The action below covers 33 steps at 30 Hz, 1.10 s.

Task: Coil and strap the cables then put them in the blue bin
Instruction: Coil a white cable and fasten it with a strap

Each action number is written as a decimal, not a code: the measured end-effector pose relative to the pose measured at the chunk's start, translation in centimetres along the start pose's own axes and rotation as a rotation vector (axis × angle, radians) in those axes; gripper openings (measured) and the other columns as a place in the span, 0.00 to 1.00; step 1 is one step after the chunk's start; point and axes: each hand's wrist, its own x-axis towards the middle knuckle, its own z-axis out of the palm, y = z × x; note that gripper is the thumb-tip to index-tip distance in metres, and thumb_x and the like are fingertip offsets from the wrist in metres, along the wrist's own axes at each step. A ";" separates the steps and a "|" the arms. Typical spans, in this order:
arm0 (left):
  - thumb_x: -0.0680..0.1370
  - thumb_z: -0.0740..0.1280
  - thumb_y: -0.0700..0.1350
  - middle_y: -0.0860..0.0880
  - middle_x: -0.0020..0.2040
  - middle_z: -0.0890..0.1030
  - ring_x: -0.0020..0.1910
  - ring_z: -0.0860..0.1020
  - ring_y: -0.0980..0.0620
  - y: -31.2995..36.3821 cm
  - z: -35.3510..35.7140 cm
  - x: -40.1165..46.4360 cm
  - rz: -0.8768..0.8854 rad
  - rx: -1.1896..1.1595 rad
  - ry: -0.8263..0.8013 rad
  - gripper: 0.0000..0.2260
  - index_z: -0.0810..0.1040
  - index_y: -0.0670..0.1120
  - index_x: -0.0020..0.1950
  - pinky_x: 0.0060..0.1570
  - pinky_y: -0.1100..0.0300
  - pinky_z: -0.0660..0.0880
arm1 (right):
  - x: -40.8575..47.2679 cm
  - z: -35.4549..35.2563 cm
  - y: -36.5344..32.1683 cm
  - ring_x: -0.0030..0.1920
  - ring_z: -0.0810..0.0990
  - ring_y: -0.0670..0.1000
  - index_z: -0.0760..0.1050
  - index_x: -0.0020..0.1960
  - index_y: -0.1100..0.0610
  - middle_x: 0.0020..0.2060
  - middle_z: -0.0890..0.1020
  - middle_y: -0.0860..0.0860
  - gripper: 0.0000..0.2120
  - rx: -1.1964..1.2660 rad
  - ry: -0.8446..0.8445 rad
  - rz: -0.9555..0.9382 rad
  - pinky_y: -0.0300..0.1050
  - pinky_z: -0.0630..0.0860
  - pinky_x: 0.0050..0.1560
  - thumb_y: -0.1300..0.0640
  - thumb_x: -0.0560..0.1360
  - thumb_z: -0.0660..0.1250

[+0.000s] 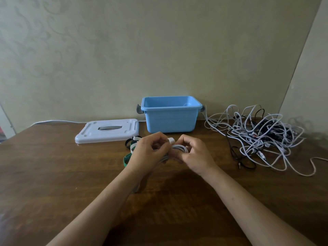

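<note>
My left hand (149, 151) and my right hand (193, 153) meet over the middle of the table, both with curled fingers around a coiled white cable (181, 147). A white strap (171, 139) sticks up between the fingertips, above the coil. Part of the coil hangs below my left hand and is mostly hidden. The blue bin (170, 119) stands open just behind my hands, against the wall. A tangle of white and black cables (257, 135) lies to the right of it.
The bin's white lid (108, 131) lies flat to the left of the bin. Several loose straps (130, 148), green, black and white, lie just left of my left hand. A white cord (56, 121) runs along the table's back edge.
</note>
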 end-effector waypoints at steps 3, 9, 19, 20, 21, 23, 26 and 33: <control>0.78 0.71 0.47 0.58 0.38 0.83 0.40 0.82 0.59 0.0 -0.1 -0.1 0.018 0.067 0.000 0.05 0.79 0.56 0.43 0.41 0.63 0.81 | 0.1 0.1 -0.1 0.42 0.83 0.52 0.80 0.46 0.55 0.41 0.83 0.51 0.08 0.036 -0.034 0.049 0.49 0.80 0.41 0.55 0.73 0.78; 0.78 0.71 0.47 0.55 0.41 0.86 0.39 0.84 0.58 -0.2 -0.6 0.3 -0.111 0.009 0.048 0.03 0.82 0.49 0.46 0.40 0.58 0.82 | -0.1 -0.3 -0.3 0.53 0.84 0.47 0.76 0.57 0.48 0.52 0.84 0.47 0.19 0.115 -0.094 0.039 0.46 0.83 0.52 0.53 0.70 0.80; 0.78 0.71 0.46 0.52 0.40 0.86 0.36 0.85 0.55 0.0 -0.6 0.2 -0.211 -0.108 0.030 0.03 0.81 0.47 0.46 0.34 0.64 0.80 | -0.6 -0.9 -0.7 0.54 0.80 0.36 0.79 0.55 0.48 0.51 0.82 0.39 0.16 -0.169 -0.094 -0.203 0.26 0.74 0.50 0.56 0.71 0.79; 0.78 0.71 0.46 0.52 0.40 0.86 0.36 0.85 0.55 -0.1 -0.6 0.2 -0.205 -0.099 0.034 0.03 0.81 0.47 0.46 0.35 0.61 0.81 | -0.5 -0.9 -0.6 0.54 0.80 0.37 0.80 0.55 0.49 0.50 0.83 0.39 0.15 -0.183 -0.087 -0.216 0.27 0.74 0.50 0.55 0.71 0.79; 0.78 0.72 0.46 0.52 0.40 0.86 0.36 0.85 0.54 -0.2 -0.6 0.2 -0.194 -0.085 0.040 0.04 0.81 0.47 0.46 0.35 0.60 0.81 | -0.5 -0.9 -0.5 0.54 0.81 0.37 0.80 0.55 0.49 0.50 0.83 0.39 0.15 -0.193 -0.082 -0.228 0.28 0.75 0.50 0.55 0.71 0.79; 0.77 0.72 0.46 0.52 0.39 0.86 0.35 0.84 0.55 -0.2 -0.5 0.1 -0.174 -0.066 0.050 0.04 0.81 0.48 0.46 0.32 0.63 0.80 | -0.6 -0.9 -0.4 0.53 0.81 0.38 0.81 0.55 0.49 0.49 0.84 0.40 0.14 -0.215 -0.073 -0.252 0.29 0.76 0.49 0.54 0.72 0.79; 0.77 0.72 0.47 0.53 0.39 0.85 0.35 0.84 0.57 0.1 -0.4 0.1 -0.120 -0.023 0.059 0.04 0.81 0.48 0.45 0.33 0.64 0.81 | -0.7 -0.9 -0.5 0.52 0.81 0.37 0.81 0.55 0.48 0.49 0.84 0.40 0.14 -0.226 -0.058 -0.277 0.29 0.75 0.49 0.53 0.72 0.79; 0.77 0.72 0.50 0.56 0.41 0.84 0.41 0.83 0.59 -0.4 -0.5 0.1 -0.068 0.065 0.067 0.04 0.82 0.53 0.42 0.41 0.59 0.82 | -0.5 -0.9 0.0 0.51 0.82 0.38 0.82 0.56 0.51 0.48 0.85 0.41 0.14 -0.169 -0.028 -0.218 0.30 0.76 0.47 0.51 0.72 0.78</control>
